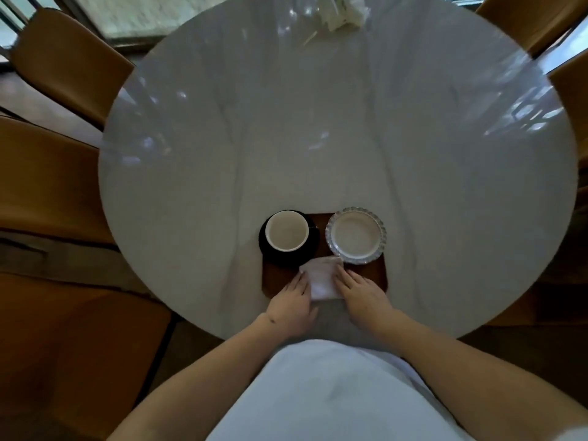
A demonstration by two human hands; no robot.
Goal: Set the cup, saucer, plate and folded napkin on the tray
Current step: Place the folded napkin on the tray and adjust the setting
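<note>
At the lower centre of the frame, two hands flank a folded napkin (321, 280) on a wooden tray (372, 275).

Nearest the bottom edge, bare forearms reach up from a white-clad torso; the left hand (291, 305) lies flat with its fingers against the napkin's left edge, and the right hand (362, 294) lies flat with its fingers against the right edge, neither hand closed around the cloth. The white napkin sits between them on the tray's near middle, its far corner just beside the plate. Further up the frame, a white cup (287, 230) stands on a dark saucer (270, 249) over the tray's upper left corner, and a pale scalloped plate (355, 235) rests at its upper right. The tray lies on a round grey table (318, 122), with brown chairs (63, 58) around it and crumpled white paper (345, 11) at the top edge.
</note>
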